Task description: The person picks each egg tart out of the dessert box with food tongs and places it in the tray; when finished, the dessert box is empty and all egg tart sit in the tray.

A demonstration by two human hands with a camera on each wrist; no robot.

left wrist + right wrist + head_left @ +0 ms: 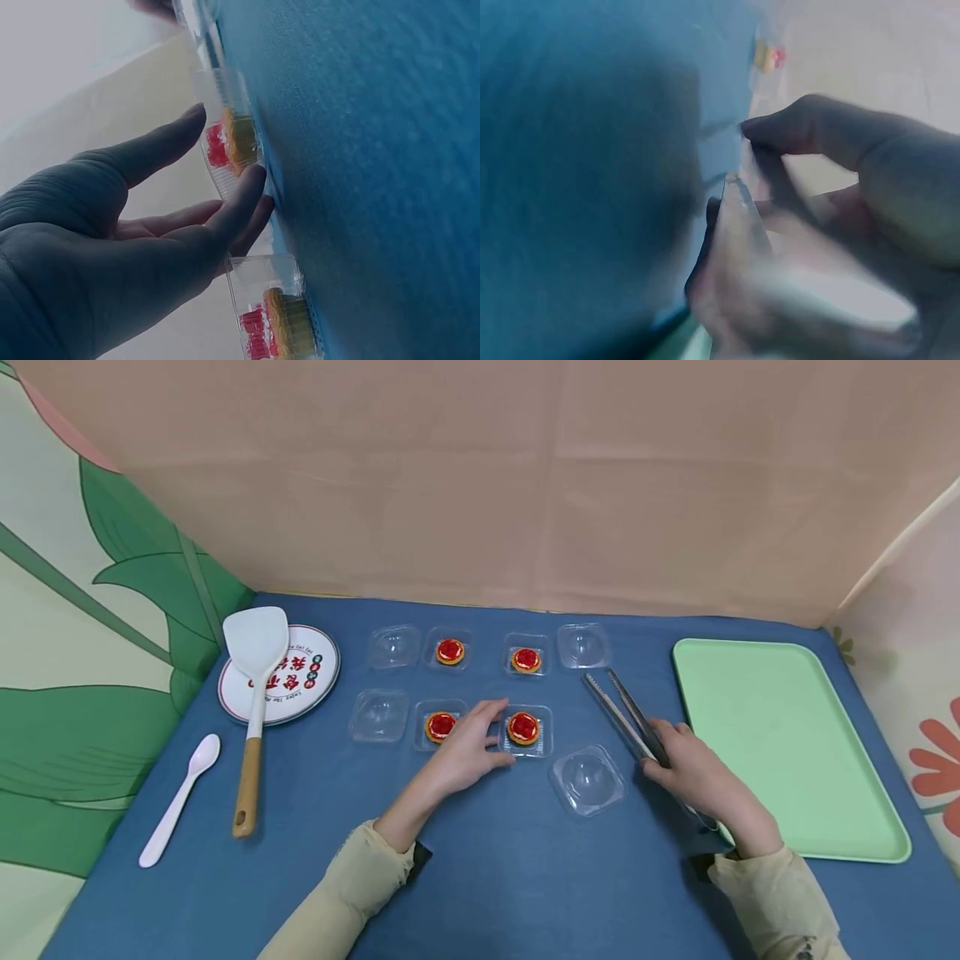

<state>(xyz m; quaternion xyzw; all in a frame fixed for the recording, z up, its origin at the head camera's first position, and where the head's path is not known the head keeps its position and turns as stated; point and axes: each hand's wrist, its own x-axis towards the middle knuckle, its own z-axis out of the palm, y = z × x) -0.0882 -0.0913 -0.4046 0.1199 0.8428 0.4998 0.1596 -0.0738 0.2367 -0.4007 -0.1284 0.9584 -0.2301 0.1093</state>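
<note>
My left hand (467,750) reaches over the front row, thumb and fingers spread at the left side of a clear plastic box (545,743) with a red-topped tart (522,727) in it. In the left wrist view, the fingertips (251,180) come right up to this box and its tart (238,142). Left of the hand is another boxed tart (439,726), partly behind the fingers. My right hand (693,770) grips a pair of metal tongs (622,722) with dark handles, their tips apart and pointing away toward the back. A loose clear lid (588,780) lies between the hands.
Two more boxed tarts (450,651) (527,660) stand in the back row, with clear lids (394,647) beside them. On the right lies a green tray (787,743). Stacked plates (318,681) with a white spatula (257,647) across them, and a white spoon (180,800), are on the left.
</note>
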